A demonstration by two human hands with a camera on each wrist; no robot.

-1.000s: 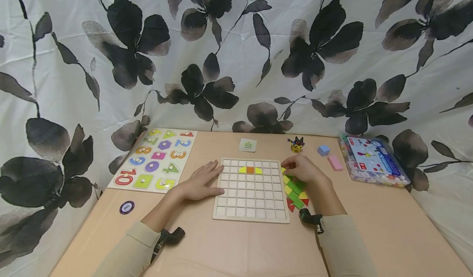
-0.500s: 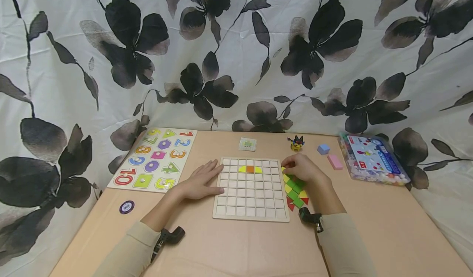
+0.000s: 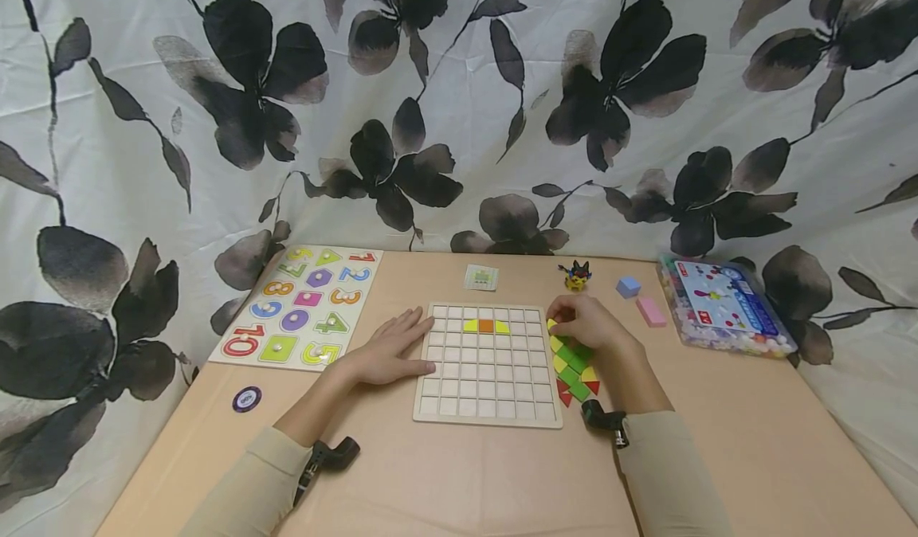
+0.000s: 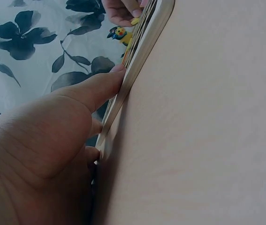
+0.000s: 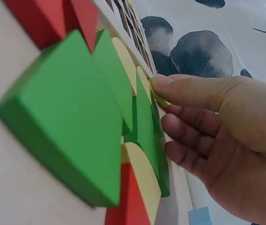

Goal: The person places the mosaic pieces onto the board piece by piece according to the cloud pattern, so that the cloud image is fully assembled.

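Observation:
A wooden grid board (image 3: 476,376) lies in the middle of the table. In its second row an orange square block (image 3: 486,327) sits between two yellow curved blocks, one being the right one (image 3: 503,327). My left hand (image 3: 390,351) rests with extended fingers against the board's left edge; its thumb touches the rim in the left wrist view. Beyond the right edge, my right hand (image 3: 590,326) pinches a small yellow block (image 5: 160,96) between thumb and index finger. Below this hand lie green square blocks (image 5: 67,117), yellow curved blocks and red triangular blocks (image 3: 566,399).
A small pattern card (image 3: 480,277) and a toy figure (image 3: 575,276) stand behind the board. Rightward are a blue block (image 3: 627,287), a pink block (image 3: 651,312) and a plastic box (image 3: 727,306). A number board (image 3: 297,310) and a round chip (image 3: 247,399) lie left.
Both hands stay nearly where they were. The right fingers shift very slightly at the top of the block pile; the blocks on the board are unchanged.

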